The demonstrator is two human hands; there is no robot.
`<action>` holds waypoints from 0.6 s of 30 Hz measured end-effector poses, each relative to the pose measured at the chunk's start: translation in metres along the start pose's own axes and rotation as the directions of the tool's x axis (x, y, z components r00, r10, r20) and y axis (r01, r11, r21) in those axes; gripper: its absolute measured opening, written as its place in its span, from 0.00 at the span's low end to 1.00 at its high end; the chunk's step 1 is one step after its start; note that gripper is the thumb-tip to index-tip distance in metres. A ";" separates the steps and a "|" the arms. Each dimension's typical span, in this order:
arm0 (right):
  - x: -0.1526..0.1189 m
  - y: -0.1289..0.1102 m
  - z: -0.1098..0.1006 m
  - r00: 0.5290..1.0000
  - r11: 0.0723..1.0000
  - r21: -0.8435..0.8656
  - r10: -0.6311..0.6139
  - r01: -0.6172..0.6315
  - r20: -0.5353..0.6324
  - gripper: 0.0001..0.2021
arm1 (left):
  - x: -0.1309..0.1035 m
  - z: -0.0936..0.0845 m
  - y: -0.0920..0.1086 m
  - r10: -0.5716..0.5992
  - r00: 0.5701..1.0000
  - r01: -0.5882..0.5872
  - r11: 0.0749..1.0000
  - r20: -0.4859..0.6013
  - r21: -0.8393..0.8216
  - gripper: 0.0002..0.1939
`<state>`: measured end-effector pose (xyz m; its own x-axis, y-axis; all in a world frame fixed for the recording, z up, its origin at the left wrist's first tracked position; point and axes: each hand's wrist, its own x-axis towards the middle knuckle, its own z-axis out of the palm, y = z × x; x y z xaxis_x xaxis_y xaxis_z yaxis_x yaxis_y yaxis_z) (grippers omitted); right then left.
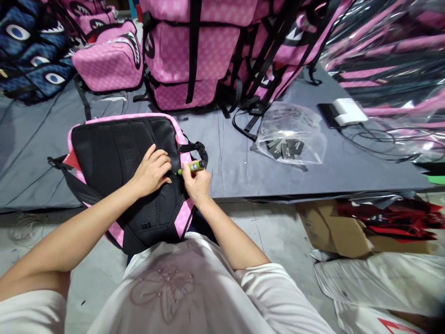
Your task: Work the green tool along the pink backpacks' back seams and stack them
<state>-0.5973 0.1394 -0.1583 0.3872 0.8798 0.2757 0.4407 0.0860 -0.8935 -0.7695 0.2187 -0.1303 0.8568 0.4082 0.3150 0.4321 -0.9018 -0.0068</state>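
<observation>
Head view: backpack [100, 144] lies under open left hand [152, 170] and right hand [197, 184] gripping marker [192, 167].

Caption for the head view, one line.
Right hand holds a green marker to the backpack's black panel; left hand rests on it.

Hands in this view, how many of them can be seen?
2. The left hand rests on the backpack; the right hand holds the green marker at the backpack's edge.
</observation>
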 end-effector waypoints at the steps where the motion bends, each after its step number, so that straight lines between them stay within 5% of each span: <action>1: 0.000 -0.001 0.000 1.000 1.000 -0.002 -0.001 0.001 -0.002 0.14 | 0.000 0.000 0.000 -0.001 1.000 0.001 1.000 0.000 0.000 0.15; 18: -0.001 -0.004 -0.007 0.998 1.000 -0.010 0.026 -0.025 0.051 0.13 | 0.000 -0.004 0.003 -0.025 1.000 0.025 0.999 0.016 -0.024 0.12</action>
<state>-0.5943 0.1349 -0.1525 0.3568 0.9044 0.2341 0.4392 0.0588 -0.8965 -0.7694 0.2153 -0.1266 0.8502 0.4326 0.3001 0.4466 -0.8944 0.0242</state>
